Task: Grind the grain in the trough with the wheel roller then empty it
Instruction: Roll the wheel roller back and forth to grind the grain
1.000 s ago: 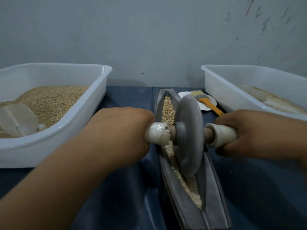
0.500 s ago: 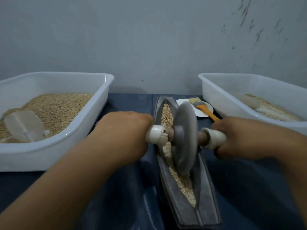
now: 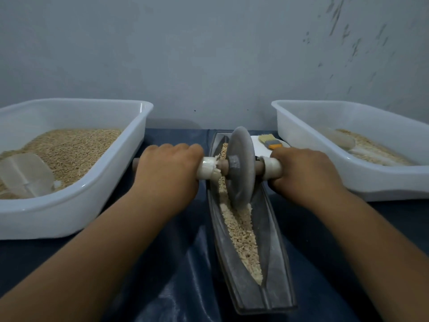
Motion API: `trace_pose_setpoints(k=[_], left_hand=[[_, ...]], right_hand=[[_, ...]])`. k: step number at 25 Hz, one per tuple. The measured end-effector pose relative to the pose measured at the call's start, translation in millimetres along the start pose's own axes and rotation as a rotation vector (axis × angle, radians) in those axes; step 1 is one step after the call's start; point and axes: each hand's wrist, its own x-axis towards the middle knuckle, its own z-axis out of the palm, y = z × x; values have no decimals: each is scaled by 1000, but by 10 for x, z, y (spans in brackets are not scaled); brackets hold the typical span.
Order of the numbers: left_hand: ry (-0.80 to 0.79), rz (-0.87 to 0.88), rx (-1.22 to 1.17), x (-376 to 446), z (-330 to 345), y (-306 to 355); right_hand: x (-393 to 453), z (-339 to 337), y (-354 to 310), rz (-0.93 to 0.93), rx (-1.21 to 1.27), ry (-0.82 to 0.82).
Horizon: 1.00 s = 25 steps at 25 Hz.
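A long grey metal trough (image 3: 274, 263) lies lengthwise in front of me on the dark blue cloth. Pale crushed grain (image 3: 243, 231) fills its groove. The grey wheel roller (image 3: 240, 166) stands upright in the groove toward the trough's far end. My left hand (image 3: 166, 173) grips the left handle, whose white wrapped part shows beside my fingers. My right hand (image 3: 304, 170) grips the right handle the same way. The grain under the wheel is hidden.
A white tub (image 3: 76, 205) at the left holds whole grain and a clear scoop (image 3: 25, 175). Another white tub (image 3: 371, 184) at the right holds ground grain. Behind the trough a small white plate (image 3: 262, 145) carries an orange-handled brush (image 3: 270, 141). The wall stands close behind.
Both hands have pushed the wheel roller away from me along the trough toward its far end. More of the crushed grain near me is now uncovered.
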Motion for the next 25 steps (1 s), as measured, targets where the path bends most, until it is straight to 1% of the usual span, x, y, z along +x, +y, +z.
trace_pose_setpoints(k=[1,5,7,8,9,10,13,14,15,16,18,21,23,25], left_hand=[[-40,3,-35,-5,-18,-13],[-340,54,-156,-178,-281,-81],[-389,71,-153,-250,-384,-104],[-375,74,-131,-257,-393,-97],[-344,69,-105,-249,-372,-79],[-297,54,-81,-223,-330,-50],[-152,2,-13,-109,-167,4],[-138,-15,-7,-82,-121,7],[-144,-32,-17,-65,-93,7],[-175,-42,-32,-57,-87,-1],[-279,-20,-58,-69,-147,-29],[-460,44,-119,-174,-376,-63],[-498,93,-131,-267,-513,-67],[-516,130,-145,-254,-538,-84]], right_hand=[[-10,-69,29,-7,14,-62],[-235,-456,178,-62,180,-449],[-325,-563,218,-88,264,-575],[-330,-567,214,-87,280,-590],[-308,-524,197,-75,270,-560],[-265,-445,165,-55,234,-477],[-118,-176,35,-13,58,-83],[-93,-105,5,-13,18,-4],[-80,-53,-8,-20,-5,29],[-74,-37,-4,-28,-14,27],[-100,-105,36,-45,12,-51],[-229,-375,120,-70,149,-324],[-358,-562,177,-87,236,-501],[-399,-634,201,-115,281,-594]])
